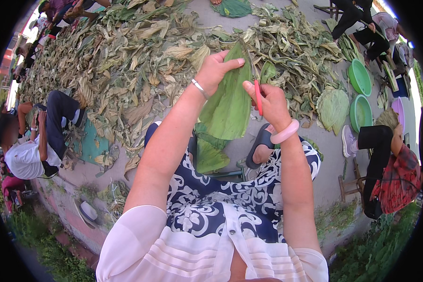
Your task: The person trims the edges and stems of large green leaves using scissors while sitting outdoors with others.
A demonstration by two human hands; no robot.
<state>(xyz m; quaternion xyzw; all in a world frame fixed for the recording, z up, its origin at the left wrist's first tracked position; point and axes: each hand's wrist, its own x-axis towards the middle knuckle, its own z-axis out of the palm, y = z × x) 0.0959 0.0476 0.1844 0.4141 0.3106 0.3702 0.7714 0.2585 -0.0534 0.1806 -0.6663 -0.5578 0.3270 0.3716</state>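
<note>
Pinched between the thumb and fingers of my left hand (218, 72) is a large folded green leaf (227, 109), which looks like a lotus leaf. It hangs point upward in front of my knees. My right hand (273, 102) grips red-handled scissors (257, 95), whose blades run along the leaf's right edge near its tip. Whether the blades are apart is hard to see. A small green leaf piece (268, 72) shows just beyond the right hand. Below the held leaf, more green leaves (211, 157) lie on the ground between my feet.
Dried leaves (127, 63) spread widely over the pavement ahead. At right are green plastic basins (360, 112), a flat round leaf stack (333, 109) and a seated person in a red shirt (396, 179). Another person (31, 158) sits at left. A hat (88, 211) lies behind on the left.
</note>
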